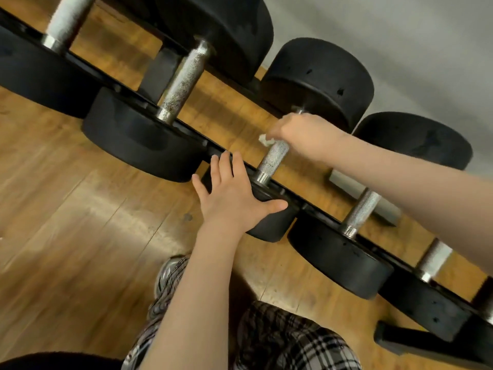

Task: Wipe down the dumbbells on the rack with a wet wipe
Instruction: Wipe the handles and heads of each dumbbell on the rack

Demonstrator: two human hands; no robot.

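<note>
Several black dumbbells with knurled metal handles lie in a row on a low black rack (186,132). My right hand (306,134) grips the upper part of the middle dumbbell's handle (272,161), with a crumpled white wet wipe (265,140) pinched against the metal. My left hand (234,193) rests flat with straight fingers on the near black head (269,225) of that same dumbbell. The far head (320,81) sits beyond my right hand.
A bigger dumbbell (184,84) lies to the left and a smaller one (360,212) to the right on the rack. Wooden floor (80,222) spreads below. My plaid trousers (280,340) and a shoe (168,273) are at the bottom. A grey wall (400,36) stands behind.
</note>
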